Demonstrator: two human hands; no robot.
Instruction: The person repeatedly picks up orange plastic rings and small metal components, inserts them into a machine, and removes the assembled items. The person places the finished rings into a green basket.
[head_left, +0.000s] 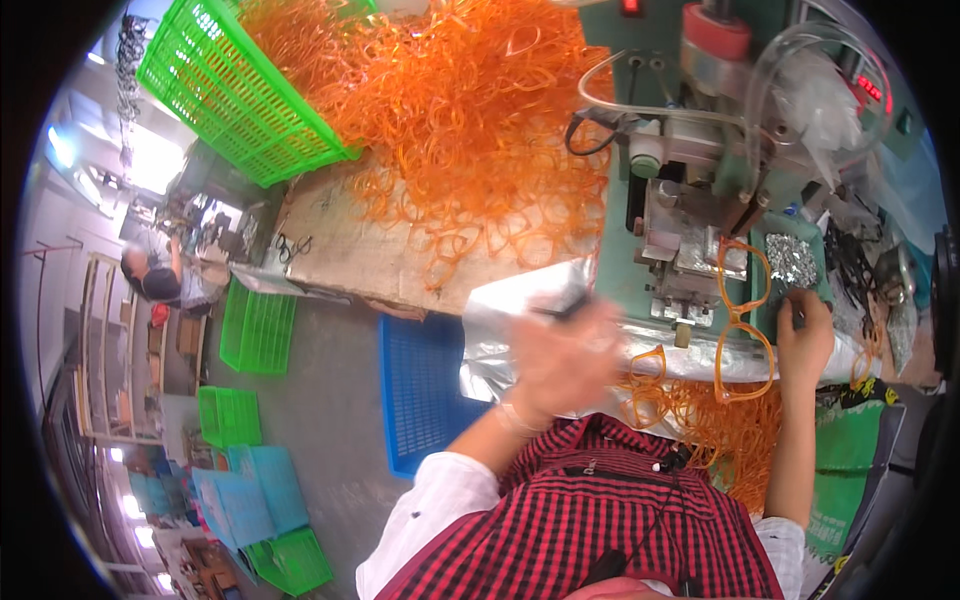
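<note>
An orange plastic eyeglass frame (739, 319) stands upright in the picture at the front of a bench machine with a metal fixture (690, 247). To its right, my right hand (806, 330) is at the near end of a green tray (823, 262) holding small shiny metal parts (791, 259); its fingertips are bent and what they hold cannot be made out. My left hand (566, 356) is blurred over silvery sheeting, with a dark object (574, 304) at its fingers. More orange frames (720, 427) lie heaped at my lap.
A large pile of orange frames (450, 112) covers the worktable (345, 247) beside a tilted green basket (247, 97). A blue basket (424, 397) stands below the table edge. A clear hose (660, 111) loops by the machine. Two people (161, 274) are far left.
</note>
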